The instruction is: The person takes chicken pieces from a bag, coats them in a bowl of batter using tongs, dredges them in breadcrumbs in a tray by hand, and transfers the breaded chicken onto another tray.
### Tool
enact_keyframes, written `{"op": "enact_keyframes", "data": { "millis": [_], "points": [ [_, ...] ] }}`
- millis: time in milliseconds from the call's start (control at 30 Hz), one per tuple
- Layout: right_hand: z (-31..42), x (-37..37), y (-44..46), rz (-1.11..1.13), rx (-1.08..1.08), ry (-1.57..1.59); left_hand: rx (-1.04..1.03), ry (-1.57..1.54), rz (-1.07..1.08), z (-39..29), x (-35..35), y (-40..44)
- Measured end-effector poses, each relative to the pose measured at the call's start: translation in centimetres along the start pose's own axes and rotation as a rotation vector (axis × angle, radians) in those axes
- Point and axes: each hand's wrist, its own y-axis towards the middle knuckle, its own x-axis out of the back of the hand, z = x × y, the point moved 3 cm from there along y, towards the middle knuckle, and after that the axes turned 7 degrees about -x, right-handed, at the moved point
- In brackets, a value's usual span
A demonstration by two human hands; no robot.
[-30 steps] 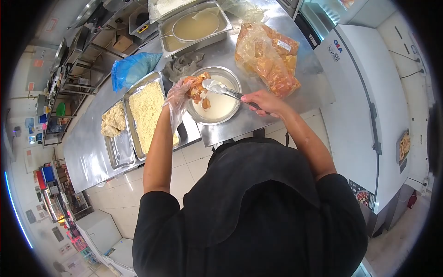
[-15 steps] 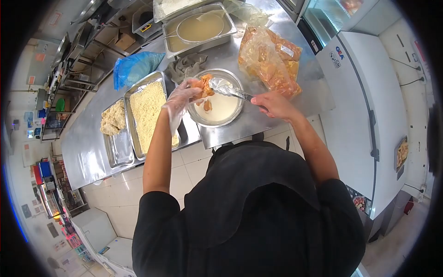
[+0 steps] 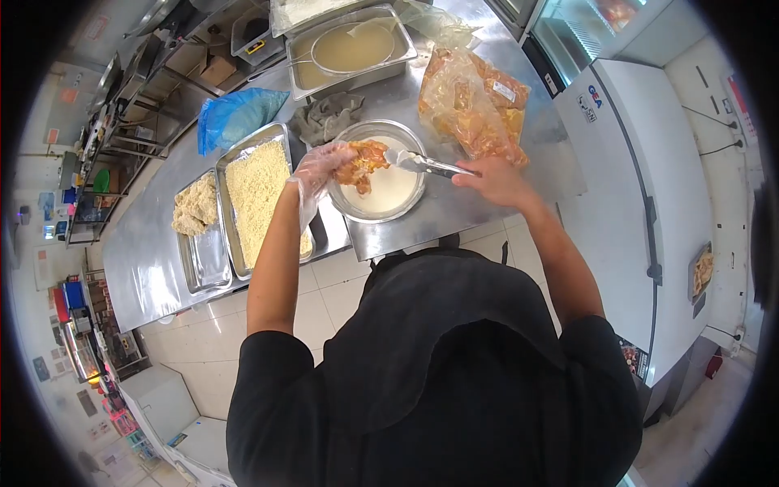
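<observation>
The right hand [image 3: 497,182] has shifted right, and the tongs [image 3: 434,165] with it: their white-coated tips, earlier laid over the meat [image 3: 359,166], now sit at its right edge. The meat, bunched up before, spreads farther right from the left hand [image 3: 320,165]; less white seems to cling to it, though it shows too small to be sure.

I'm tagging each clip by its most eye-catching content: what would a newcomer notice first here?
Probably the orange-coloured meat in the gloved left hand, over a metal bowl of white liquid, with the right hand holding tongs towards it. Next come the bulky clear bag of orange pieces beyond the right hand and the bright blue bag beyond the pale crumbs.
</observation>
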Motion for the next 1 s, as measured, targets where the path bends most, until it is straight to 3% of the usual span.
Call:
{"op": "enact_keyframes", "data": {
  "millis": [133,167,233,267,333,400,467,600,733,800,867,933,1000],
  "points": [
    [-0.1,-1.6,0.6,-0.087,0.059,-0.150,-0.061,0.476,0.135,-0.2,-0.9,-0.1],
    [0.1,-1.9,0.8,-0.119,0.056,-0.226,-0.060,0.477,0.139,-0.4,-1.4,0.1],
    [0.6,-2.4,1.2,-0.154,0.049,-0.300,-0.050,0.874,0.090,-0.6,-2.2,0.9],
    [0.8,-2.6,1.4,-0.166,0.043,-0.361,-0.049,0.875,0.092,-0.3,-2.8,1.3],
    [1.1,-2.7,1.5,-0.175,0.038,-0.422,-0.386,1.255,-0.036,0.2,-4.1,2.0],
    [1.8,-2.2,1.3,-0.254,0.063,-0.533,-0.352,1.365,-0.114,1.5,-4.7,2.8],
    [2.7,-1.5,0.9,-0.239,0.037,-0.576,-0.790,1.430,-0.098,2.0,-5.8,2.5],
    [4.9,-0.4,-0.2,-0.216,-0.068,-0.616,-0.710,1.706,0.091,5.4,-4.8,3.8],
    [5.4,-2.0,0.6,-0.076,-0.118,-0.523,-0.610,1.752,0.192,6.2,-5.3,2.9],
    [4.3,-4.6,1.2,-0.015,-0.036,-0.472,-0.301,1.664,0.375,6.7,-3.8,2.8],
    [3.4,-6.4,1.7,-0.025,-0.036,-0.465,-0.301,1.739,0.385,4.8,-2.7,2.4],
    [3.5,-6.6,1.6,-0.036,-0.034,-0.461,-0.220,1.612,0.345,-0.3,-3.5,1.7],
    [4.3,-5.9,1.2,-0.078,-0.036,-0.408,-0.218,1.481,0.097,-5.2,-5.2,1.1]
  ]
}}
